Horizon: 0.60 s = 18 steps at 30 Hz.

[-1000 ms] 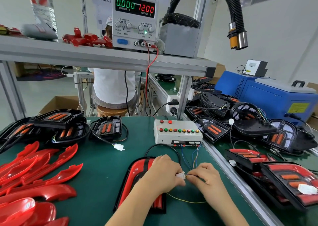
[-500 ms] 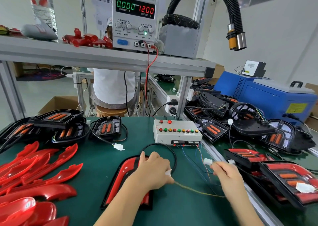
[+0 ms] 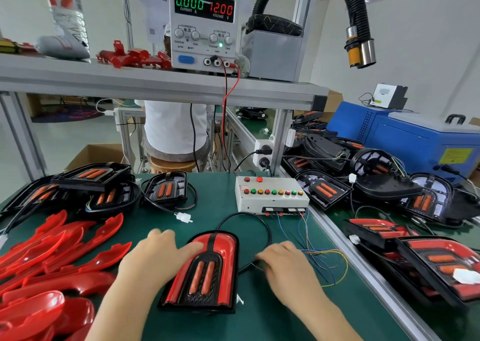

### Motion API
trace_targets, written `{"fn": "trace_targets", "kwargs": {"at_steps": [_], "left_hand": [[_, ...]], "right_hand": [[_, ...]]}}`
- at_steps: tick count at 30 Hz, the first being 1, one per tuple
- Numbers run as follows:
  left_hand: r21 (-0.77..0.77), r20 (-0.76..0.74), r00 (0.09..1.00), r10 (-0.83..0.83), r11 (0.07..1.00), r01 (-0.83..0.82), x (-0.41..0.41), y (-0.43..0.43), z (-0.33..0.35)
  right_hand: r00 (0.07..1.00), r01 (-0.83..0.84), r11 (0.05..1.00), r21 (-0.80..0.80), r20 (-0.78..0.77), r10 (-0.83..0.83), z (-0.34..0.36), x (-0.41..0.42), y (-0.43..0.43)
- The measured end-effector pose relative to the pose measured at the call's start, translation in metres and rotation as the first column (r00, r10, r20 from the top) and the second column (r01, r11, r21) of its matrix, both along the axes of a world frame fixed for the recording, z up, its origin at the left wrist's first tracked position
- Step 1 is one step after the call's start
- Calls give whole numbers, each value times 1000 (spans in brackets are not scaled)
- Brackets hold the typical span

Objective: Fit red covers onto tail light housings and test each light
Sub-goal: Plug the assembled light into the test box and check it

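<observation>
A tail light (image 3: 205,270) with its red cover fitted lies on the green mat in front of me, its two orange strips unlit. My left hand (image 3: 153,257) rests on its left edge, fingers laid over the red cover. My right hand (image 3: 288,265) is just right of the light, fingertips at its black cable (image 3: 259,226), which loops up toward the test box (image 3: 270,197). The thin coloured test wires (image 3: 324,257) lie loose on the mat beside that hand. The power supply (image 3: 205,23) on the shelf reads 0.000 A and 12.00 V.
Several loose red covers (image 3: 52,257) are heaped at the left. Bare black housings (image 3: 104,184) sit behind them, one with a white connector (image 3: 184,217) trailing out. Covered lights (image 3: 415,257) and more housings crowd the right bench. A person sits beyond the shelf.
Both hands held the light's plug and the test lead together, then pulled them apart. The right hand let the lead go and came back; the left hand moved onto the cover.
</observation>
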<state>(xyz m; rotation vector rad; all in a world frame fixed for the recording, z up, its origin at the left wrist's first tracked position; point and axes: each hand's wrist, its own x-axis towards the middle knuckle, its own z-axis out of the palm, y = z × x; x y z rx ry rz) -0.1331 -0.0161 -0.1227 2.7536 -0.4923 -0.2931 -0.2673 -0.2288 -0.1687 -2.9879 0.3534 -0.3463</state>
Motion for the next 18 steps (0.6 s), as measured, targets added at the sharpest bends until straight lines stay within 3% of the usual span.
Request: {"fn": "trace_targets", "kwargs": {"at_steps": [3,8,11,13,15,18], "left_hand": [[45,-135,991,-18,999,24,-5,8,-5],[-152,-323,946,0,987,-52,-8,4,-22],[-236,-420,907,27,962,-138,-6,6,-27],[-261,-446,894,28,952,-160,-6,8,-25],[-230,-423,905,38,962,-148,-7,7,-26],[-274,-364,931,5,955,-113,-12,0,-26]], "right_hand": [[985,-6,996,-85,-173,-9,-4,18,8],[991,47,993,-106,-120,-60,1,32,27],[987,160,982,99,-47,-156,4,24,34],[978,203,923,327,-123,-171,5,14,35],[963,253,758,602,-236,-133,8,4,38],[957,280,289,916,-290,-6,13,1,39]]}}
